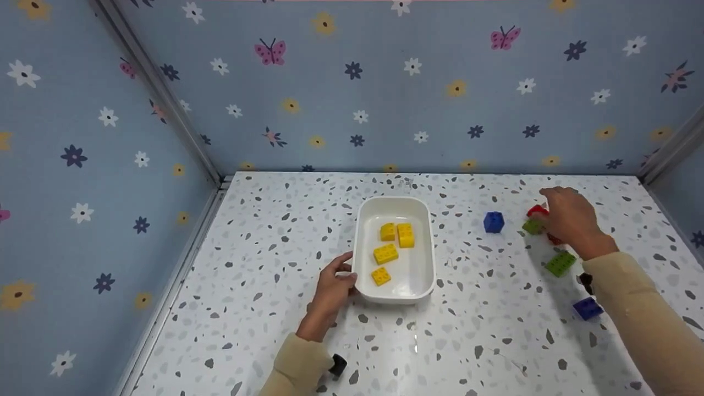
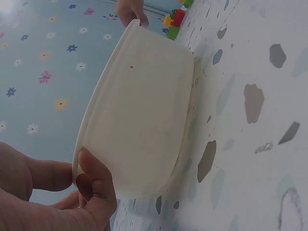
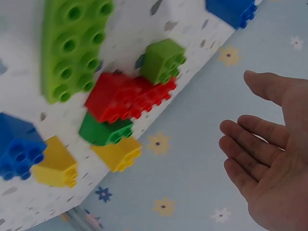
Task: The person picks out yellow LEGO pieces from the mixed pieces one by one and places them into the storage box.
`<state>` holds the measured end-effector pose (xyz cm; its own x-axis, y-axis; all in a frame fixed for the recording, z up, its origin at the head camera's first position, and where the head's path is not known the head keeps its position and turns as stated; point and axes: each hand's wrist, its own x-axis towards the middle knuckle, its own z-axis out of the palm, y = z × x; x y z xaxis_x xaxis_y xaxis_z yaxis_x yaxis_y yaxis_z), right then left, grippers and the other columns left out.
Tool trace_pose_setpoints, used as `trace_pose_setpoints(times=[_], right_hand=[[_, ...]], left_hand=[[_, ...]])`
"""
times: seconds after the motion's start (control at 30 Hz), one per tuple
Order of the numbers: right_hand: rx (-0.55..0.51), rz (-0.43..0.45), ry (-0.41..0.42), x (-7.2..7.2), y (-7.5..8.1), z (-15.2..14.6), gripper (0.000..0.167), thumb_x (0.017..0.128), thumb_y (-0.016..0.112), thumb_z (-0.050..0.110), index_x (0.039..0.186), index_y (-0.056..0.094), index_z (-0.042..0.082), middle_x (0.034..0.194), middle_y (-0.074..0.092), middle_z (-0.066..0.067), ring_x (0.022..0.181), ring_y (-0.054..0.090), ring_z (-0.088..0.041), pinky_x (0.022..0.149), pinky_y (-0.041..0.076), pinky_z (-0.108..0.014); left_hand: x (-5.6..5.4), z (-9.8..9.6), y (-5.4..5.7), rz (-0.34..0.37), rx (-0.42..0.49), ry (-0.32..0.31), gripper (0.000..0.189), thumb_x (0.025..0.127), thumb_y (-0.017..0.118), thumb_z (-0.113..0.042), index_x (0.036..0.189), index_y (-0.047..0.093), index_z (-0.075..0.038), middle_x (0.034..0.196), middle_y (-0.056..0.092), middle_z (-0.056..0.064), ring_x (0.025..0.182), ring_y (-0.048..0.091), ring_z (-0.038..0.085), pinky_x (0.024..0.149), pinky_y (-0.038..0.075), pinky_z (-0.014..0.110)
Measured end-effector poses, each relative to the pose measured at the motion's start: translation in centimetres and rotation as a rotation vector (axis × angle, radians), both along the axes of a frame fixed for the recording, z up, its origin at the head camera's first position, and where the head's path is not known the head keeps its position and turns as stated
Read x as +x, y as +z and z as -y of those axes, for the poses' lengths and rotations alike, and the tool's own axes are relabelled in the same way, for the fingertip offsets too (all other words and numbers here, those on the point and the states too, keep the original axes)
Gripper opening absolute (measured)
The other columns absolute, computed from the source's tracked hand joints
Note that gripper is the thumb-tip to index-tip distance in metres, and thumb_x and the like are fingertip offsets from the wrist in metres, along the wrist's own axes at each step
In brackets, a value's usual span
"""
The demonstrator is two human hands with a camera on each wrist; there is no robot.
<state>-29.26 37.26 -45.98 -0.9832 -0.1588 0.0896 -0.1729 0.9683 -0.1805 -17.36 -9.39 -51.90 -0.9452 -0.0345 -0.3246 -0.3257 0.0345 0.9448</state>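
My left hand (image 1: 330, 286) pinches the near-left rim of a white plastic tub (image 1: 422, 283), its thumb and fingers on either side of the wall in the left wrist view. Several yellow toy bricks (image 1: 386, 254) lie inside the tub. Over at the right, my right hand (image 1: 573, 215) hovers above a cluster of loose bricks. In the right wrist view its fingers (image 3: 250, 149) are spread and hold nothing. Beneath it are a red brick (image 1: 537, 210) and a small green brick (image 1: 533, 226), partly covered by the hand in the head view.
A blue brick (image 1: 494, 222) stands between the tub and the cluster. Closer to me lie a long green brick (image 1: 560, 264) and a dark blue brick (image 1: 588, 308). Patterned panels (image 1: 385, 88) enclose the speckled table (image 1: 264, 236) at the back and sides.
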Motion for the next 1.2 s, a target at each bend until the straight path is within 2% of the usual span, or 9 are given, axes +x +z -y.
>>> trace_pose_setpoints(times=[0.4,0.93,1.2], right_hand=[[-0.017,0.03,-0.115,-0.5,-0.9,-3.5,0.052,0.094,0.073,0.005,0.135,0.053,-0.021,0.126,0.055,-0.046,0.109,0.057,-0.06,0.09,0.051,-0.07],[0.036,0.086,-0.175,-1.1,-1.9,-6.1,0.058,0.096,0.073,0.005,0.14,0.047,-0.023,0.124,0.054,-0.047,0.109,0.055,-0.062,0.096,0.048,-0.072],[0.053,0.099,-0.19,-1.3,-2.7,-7.2,0.046,0.099,0.07,0.006,0.129,0.053,-0.024,0.115,0.057,-0.045,0.101,0.057,-0.059,0.093,0.049,-0.072]], left_hand=[[0.1,-0.1,0.0,0.006,-0.002,0.003,0.052,0.105,0.055,0.001,0.157,0.049,-0.005,0.129,0.054,0.019,0.1,0.065,0.027,0.08,0.059,0.035],[0.2,-0.1,0.0,-0.008,-0.012,-0.004,0.053,0.105,0.055,-0.001,0.158,0.048,-0.005,0.131,0.054,0.02,0.101,0.065,0.028,0.079,0.057,0.03],[0.0,0.0,-0.3,0.009,-0.009,0.002,0.053,0.105,0.054,0.0,0.157,0.049,-0.007,0.128,0.054,0.019,0.099,0.064,0.027,0.077,0.057,0.029]])
